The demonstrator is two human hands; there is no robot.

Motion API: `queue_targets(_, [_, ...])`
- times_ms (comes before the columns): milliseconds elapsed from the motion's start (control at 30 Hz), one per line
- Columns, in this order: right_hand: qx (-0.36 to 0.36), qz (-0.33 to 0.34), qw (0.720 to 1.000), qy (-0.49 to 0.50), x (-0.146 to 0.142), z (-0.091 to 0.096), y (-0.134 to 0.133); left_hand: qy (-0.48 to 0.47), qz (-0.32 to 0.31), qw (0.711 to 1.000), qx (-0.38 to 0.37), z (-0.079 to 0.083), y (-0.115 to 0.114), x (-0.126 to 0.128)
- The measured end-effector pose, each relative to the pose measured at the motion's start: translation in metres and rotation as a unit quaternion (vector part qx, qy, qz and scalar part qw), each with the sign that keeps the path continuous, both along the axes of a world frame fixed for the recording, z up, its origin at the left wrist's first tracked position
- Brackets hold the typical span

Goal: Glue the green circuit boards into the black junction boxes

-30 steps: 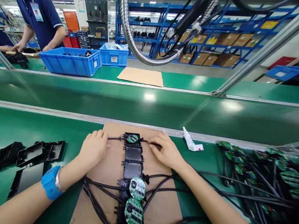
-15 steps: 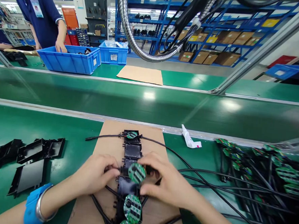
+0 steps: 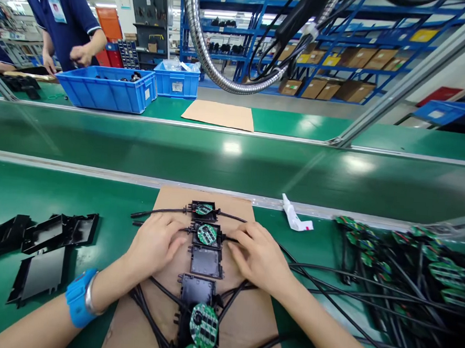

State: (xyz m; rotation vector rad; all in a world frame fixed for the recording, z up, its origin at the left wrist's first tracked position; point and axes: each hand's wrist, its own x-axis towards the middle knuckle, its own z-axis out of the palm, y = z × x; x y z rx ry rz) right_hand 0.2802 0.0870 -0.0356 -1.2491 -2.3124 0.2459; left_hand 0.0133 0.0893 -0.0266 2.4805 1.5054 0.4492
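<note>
A row of black plastic housings runs down a cardboard sheet [image 3: 161, 306]. A green round circuit board [image 3: 207, 234] sits in the second housing, between my hands. My left hand [image 3: 153, 245], fingers curled, is on the cable at that board's left. On the other side, my right hand [image 3: 257, 254] has thumb and fingers around the black cable [image 3: 230, 239]. The top housing [image 3: 198, 216] also holds a board [image 3: 204, 209]. The third housing [image 3: 205, 261] and the one below it [image 3: 197, 290] show bare floors. Nearer me, a larger-looking board [image 3: 204, 325] lies over another housing.
Loose black housings [image 3: 41, 272] lie at the left. A heap of cables with boards [image 3: 400, 268] covers the right side. A white tube [image 3: 295, 214] lies near the metal rail. Across the bench, a person in dark blue [image 3: 68, 22] stands behind a blue bin [image 3: 107, 90].
My hands have moved up the row, and the board they held now sits in the second housing. Across the bench, the person's hand has lifted out of the blue bin.
</note>
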Motion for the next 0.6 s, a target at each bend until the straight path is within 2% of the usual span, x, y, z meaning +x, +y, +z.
queue_targets(67, [-0.039,0.034,0.998,0.023,-0.010,0.015,-0.020,-0.049,-0.095,0.991,-0.076,0.008,-0.012,-0.005])
queue_targets(133, [-0.129,0.082,0.988,0.028,-0.023,0.028,-0.042,-0.096,-0.193,0.960,-0.179,0.013,-0.022,-0.008])
queue_targets(200, [-0.213,0.104,0.971,0.014,-0.036,0.033,-0.060,-0.113,-0.227,0.938,-0.234,0.013,-0.029,-0.010])
queue_targets(267, [-0.245,0.106,0.964,0.008,-0.045,0.030,-0.072,-0.110,-0.220,0.940,-0.237,0.008,-0.032,-0.010])
queue_targets(400, [-0.197,0.139,0.970,0.026,-0.044,0.021,-0.080,-0.128,-0.219,0.936,-0.245,0.002,-0.033,-0.011])
queue_targets(500, [-0.200,0.142,0.968,0.056,-0.026,0.020,-0.069,-0.177,-0.142,0.950,-0.212,0.004,-0.029,-0.012])
queue_targets(600, [-0.188,0.083,0.976,0.078,-0.005,0.015,-0.048,-0.191,-0.054,0.973,-0.119,0.005,-0.023,-0.011])
